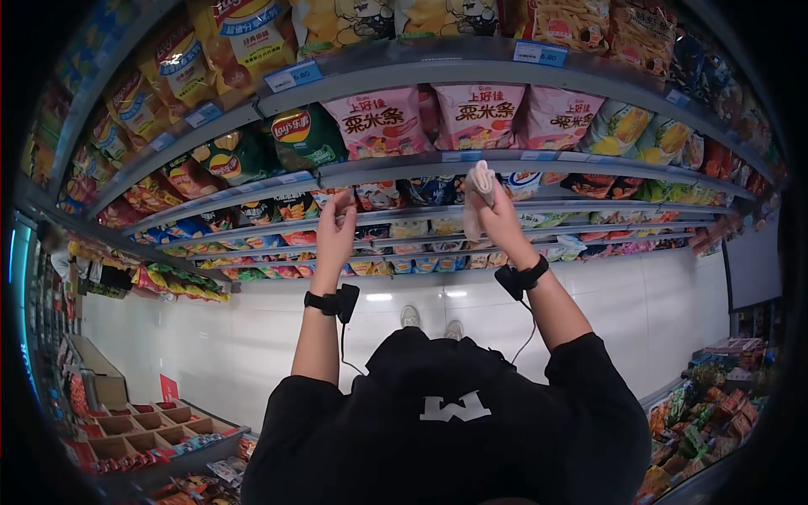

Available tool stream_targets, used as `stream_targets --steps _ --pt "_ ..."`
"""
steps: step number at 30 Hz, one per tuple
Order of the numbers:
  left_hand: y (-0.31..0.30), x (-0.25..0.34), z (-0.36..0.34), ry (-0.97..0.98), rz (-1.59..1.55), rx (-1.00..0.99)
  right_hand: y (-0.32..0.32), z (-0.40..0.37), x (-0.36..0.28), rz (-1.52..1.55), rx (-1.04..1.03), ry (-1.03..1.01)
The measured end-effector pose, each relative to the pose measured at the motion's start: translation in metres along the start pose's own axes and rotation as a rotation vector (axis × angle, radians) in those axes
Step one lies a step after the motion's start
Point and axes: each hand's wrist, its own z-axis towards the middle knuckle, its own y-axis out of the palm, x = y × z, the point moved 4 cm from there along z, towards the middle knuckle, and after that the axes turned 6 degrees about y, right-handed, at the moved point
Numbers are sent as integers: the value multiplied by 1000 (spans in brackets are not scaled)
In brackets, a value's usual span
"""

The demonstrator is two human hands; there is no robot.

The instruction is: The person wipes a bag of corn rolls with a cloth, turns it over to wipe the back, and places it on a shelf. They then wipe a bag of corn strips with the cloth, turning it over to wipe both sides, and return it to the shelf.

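My right hand [498,215] is closed around a pale, crumpled cloth [481,187], part of which hangs down below the fingers. It is raised in front of the shelf edge under the pink snack bags [478,118]. To the left, my left hand [337,220] is held up before the lower shelves with its fingers loosely curled and apart, and nothing shows in it. A green chip bag [307,136] stands on the shelf above that hand. Each wrist wears a black strap with a small box and a cable.
Curved shelf edges [379,174] with price tags run across the view, with yellow chip bags [244,38] on the top shelf. A divided display bin [143,425] stands at lower left, and packaged goods [707,421] lie at lower right. Pale floor [379,316] lies below.
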Motion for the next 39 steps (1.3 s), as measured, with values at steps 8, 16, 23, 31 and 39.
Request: stream_targets --steps 8,16,23,31,39 --pt "12 33 117 208 -124 185 84 98 -73 -268 20 -208" --pt "26 61 153 240 -600 119 100 113 -97 -275 277 -547" --pt "18 52 125 363 -571 120 98 85 -87 -211 187 -583" --pt "15 46 90 300 -413 169 95 53 -94 -293 270 -728" --pt "18 115 84 500 -563 -169 69 13 -132 -230 320 -557"
